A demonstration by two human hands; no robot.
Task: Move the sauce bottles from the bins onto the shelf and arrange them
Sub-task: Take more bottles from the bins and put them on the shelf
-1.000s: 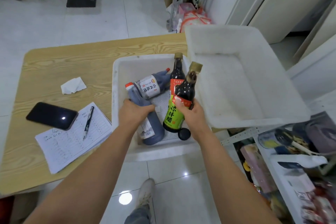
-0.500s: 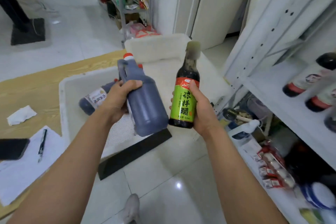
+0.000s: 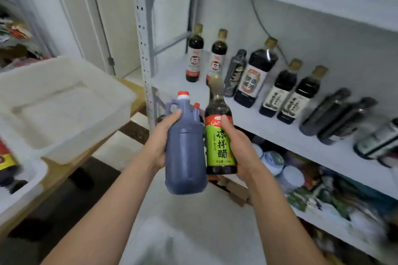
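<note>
Shelf edge (image 3: 280, 133) lies just ahead — left hand (image 3: 160, 142) grasps the dark jug (image 3: 185, 153), right hand (image 3: 238, 146) the green-label bottle (image 3: 218, 144).

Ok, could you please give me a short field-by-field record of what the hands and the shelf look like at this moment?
left grip: holds the blue jug, upright, red cap
right grip: holds the green-label bottle, upright
shelf: row of dark bottles at the back, front strip bare
white bin: at left, no bottle visible inside
task state: both held bottles in front of the shelf, not yet on it
</note>
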